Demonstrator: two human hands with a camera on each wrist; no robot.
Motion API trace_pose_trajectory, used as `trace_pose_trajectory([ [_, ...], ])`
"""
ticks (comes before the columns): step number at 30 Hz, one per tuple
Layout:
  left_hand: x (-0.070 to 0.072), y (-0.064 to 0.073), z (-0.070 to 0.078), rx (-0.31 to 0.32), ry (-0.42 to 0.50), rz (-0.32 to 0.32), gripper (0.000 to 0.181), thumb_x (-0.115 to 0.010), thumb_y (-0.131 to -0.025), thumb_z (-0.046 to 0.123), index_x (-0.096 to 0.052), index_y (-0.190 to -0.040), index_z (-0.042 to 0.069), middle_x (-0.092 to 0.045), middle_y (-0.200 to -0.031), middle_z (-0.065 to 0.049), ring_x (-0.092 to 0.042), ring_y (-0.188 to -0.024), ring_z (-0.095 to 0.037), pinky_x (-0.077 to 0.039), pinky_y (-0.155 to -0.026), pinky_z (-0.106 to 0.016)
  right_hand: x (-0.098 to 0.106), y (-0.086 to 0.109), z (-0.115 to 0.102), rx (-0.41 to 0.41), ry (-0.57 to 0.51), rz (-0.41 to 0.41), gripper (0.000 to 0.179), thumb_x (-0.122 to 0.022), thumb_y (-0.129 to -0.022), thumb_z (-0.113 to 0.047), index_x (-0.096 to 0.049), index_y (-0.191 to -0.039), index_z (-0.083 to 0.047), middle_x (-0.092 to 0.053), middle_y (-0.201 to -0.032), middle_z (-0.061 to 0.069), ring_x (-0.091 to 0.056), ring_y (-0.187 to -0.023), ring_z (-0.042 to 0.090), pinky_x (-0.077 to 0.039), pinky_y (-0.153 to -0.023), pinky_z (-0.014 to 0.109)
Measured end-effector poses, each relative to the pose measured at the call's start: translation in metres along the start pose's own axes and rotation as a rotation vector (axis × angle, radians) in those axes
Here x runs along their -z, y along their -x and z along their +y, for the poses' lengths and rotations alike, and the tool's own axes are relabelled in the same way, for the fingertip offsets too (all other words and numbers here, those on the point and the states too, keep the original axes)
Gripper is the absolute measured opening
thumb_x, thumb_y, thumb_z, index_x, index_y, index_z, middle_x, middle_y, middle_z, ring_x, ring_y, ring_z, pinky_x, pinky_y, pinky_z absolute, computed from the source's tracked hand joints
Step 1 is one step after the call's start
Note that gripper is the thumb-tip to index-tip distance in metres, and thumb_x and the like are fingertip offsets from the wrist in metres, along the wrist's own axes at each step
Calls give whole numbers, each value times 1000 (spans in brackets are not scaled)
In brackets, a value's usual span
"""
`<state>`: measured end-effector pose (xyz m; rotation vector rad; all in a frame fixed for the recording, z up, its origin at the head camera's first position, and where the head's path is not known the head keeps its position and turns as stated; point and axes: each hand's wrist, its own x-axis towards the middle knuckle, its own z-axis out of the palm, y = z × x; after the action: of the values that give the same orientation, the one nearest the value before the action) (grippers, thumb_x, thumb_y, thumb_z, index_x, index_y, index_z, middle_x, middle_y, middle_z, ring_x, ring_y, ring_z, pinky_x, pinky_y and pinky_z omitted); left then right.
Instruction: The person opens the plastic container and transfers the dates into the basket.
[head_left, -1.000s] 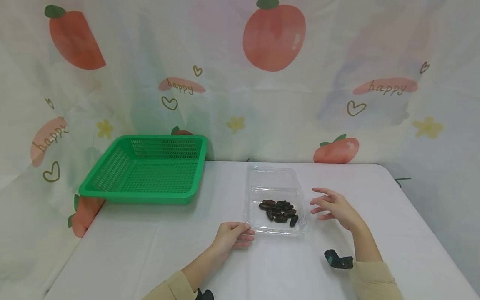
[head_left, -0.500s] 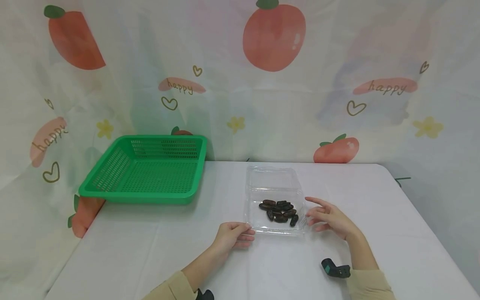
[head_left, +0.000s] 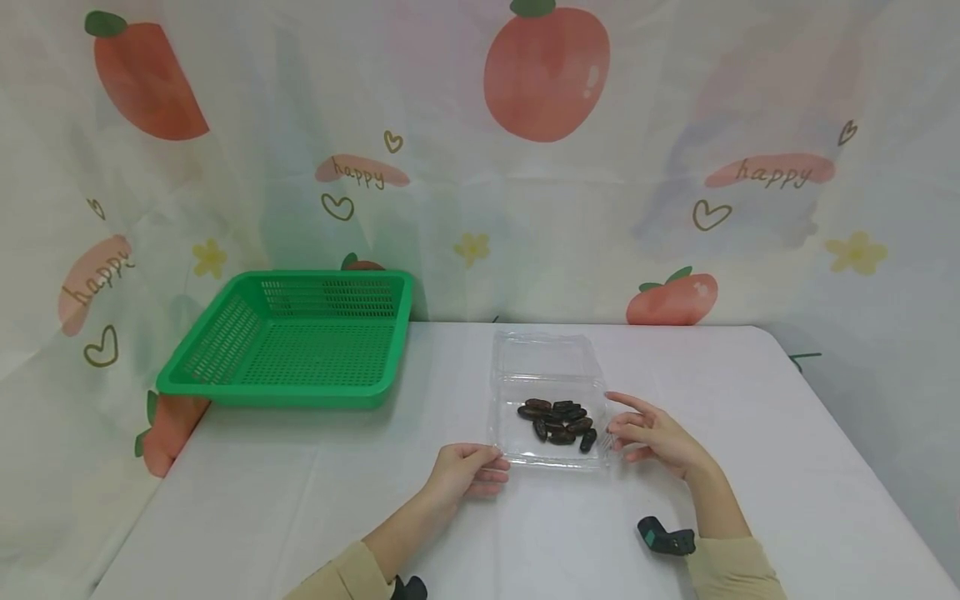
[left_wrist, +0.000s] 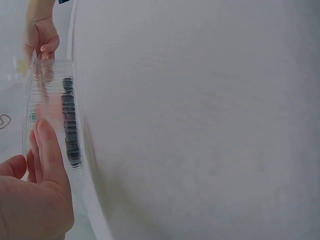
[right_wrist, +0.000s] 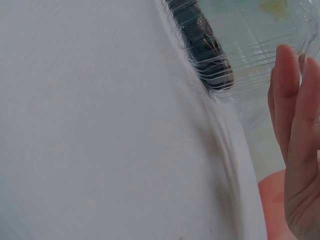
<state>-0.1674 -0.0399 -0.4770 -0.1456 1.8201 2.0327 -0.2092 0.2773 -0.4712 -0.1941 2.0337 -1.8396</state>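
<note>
A clear plastic clamshell box (head_left: 540, 461) lies on the white table with its lid folded back. In its base sit several dark brown dates (head_left: 561, 437). My left hand (head_left: 465, 475) is at the box's front left corner, fingertips right at the wall; in the left wrist view its fingers (left_wrist: 47, 150) are straight and the thumb stands apart. My right hand (head_left: 656, 437) reaches in from the right with fingers extended, its fingertips at the right wall. The right wrist view shows those fingers (right_wrist: 287, 100) straight and overlapping the clear rim.
A green plastic basket (head_left: 277, 390) with slotted sides stands at the back left of the table (head_left: 360, 500). Behind the table hangs a cloth (head_left: 442, 100) printed with fruit and hearts. A black wrist device (head_left: 663, 540) sits beside the right sleeve.
My right hand has moved left and slightly toward me, closing the gap to the box's right side. The left hand, the box and the dates have kept their places.
</note>
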Motion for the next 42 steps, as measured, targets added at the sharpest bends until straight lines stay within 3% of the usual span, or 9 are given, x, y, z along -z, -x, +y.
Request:
trace_pose_trajectory([
  [5,2,1,6,7,-60,-18,28,-57,-89,16,-62,-103,-8,-69,-89,-16,-68,-75,-22,-54,-66,-34,1,-1,1,14,-1,3,64,-59,-88,-7,-24,-142,-4,-61,-88,-5,-62,-71,10,-52,-55,25],
  [9,6,-2,10,-55,-218,-5,25,-59,-87,15,-61,-102,-5,-68,-87,-14,-67,-74,-23,-54,-64,-33,1,-1,1,28,2,3,64,-59,-87,-6,-23,-141,-1,-61,-87,-5,-63,-71,10,-53,-55,25],
  [13,6,-6,17,-239,-514,102,26,-62,-84,17,-58,-104,1,-65,-88,-8,-64,-77,-21,-51,-66,-32,1,-1,1,30,0,1,65,-58,-87,-4,-22,-141,0,-61,-86,-5,-63,-71,10,-53,-56,25],
  [17,4,-11,26,-505,-964,208,32,-63,-84,23,-56,-112,8,-61,-104,-4,-58,-93,-20,-48,-75,-35,1,0,1,32,-5,-2,65,-58,-87,-5,-22,-141,-1,-61,-86,-5,-63,-71,10,-53,-56,25],
  [21,1,-21,34,-745,-1326,248,34,-61,-86,27,-56,-116,12,-58,-111,-3,-53,-101,-20,-45,-82,-35,1,1,1,34,-4,0,65,-58,-88,-5,-22,-141,-1,-61,-86,-5,-63,-70,10,-53,-56,25],
  [24,-3,-28,42,-829,-1513,254,36,-59,-86,30,-55,-119,16,-56,-114,-1,-51,-104,-19,-42,-87,-36,0,1,0,23,2,6,65,-58,-88,-5,-22,-142,-1,-61,-86,-5,-63,-71,11,-53,-56,25],
  [27,-9,-36,48,-852,-1680,241,39,-58,-87,35,-53,-122,21,-54,-119,1,-49,-108,-18,-40,-91,-38,0,1,0,11,10,14,66,-58,-88,-6,-21,-142,-2,-61,-87,-5,-63,-71,11,-53,-56,26],
  [30,-15,-44,50,-833,-1788,204,39,-56,-88,38,-51,-124,24,-52,-122,2,-48,-112,-18,-37,-95,-39,1,0,0,7,20,21,67,-58,-88,-7,-20,-143,-2,-61,-87,-5,-63,-71,11,-53,-57,27],
  [42,-40,-68,46,-750,-2020,59,32,-49,-92,37,-51,-121,25,-47,-128,7,-41,-119,-15,-29,-103,-35,0,0,0,-4,37,31,67,-60,-88,-9,-21,-142,-1,-61,-86,-5,-62,-70,10,-53,-58,27],
])
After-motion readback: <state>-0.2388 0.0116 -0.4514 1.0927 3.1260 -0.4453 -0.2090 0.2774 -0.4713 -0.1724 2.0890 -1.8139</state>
